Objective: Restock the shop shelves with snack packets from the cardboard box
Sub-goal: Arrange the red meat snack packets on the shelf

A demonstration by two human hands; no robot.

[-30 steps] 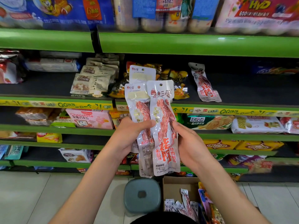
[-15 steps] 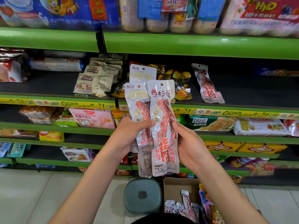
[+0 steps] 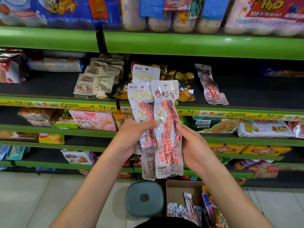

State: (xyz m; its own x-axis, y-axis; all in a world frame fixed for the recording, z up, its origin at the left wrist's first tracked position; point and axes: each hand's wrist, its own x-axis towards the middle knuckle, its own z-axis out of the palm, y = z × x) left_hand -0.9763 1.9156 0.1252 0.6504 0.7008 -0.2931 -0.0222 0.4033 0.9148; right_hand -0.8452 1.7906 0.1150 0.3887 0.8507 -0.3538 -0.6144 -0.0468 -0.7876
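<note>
Snack packets: I see three long packets (image 3: 167, 129) held up in front of the shelves, standing tall, one over the other like a fan.
Left hand: my left hand (image 3: 133, 137) holds the packets, with the thumb pressed across the front.
Right hand: my right hand (image 3: 193, 143) holds the right edge of the front packet, fingers curled behind it.
Same kind of packet: one more packet (image 3: 210, 84) lies alone on the dark shelf (image 3: 255, 94), to the right.
Cardboard box: the box (image 3: 179, 193) sits on the floor below my hands, open, with more packets inside.
Stool: a grey stool (image 3: 144, 199) stands just left of the box.
</note>
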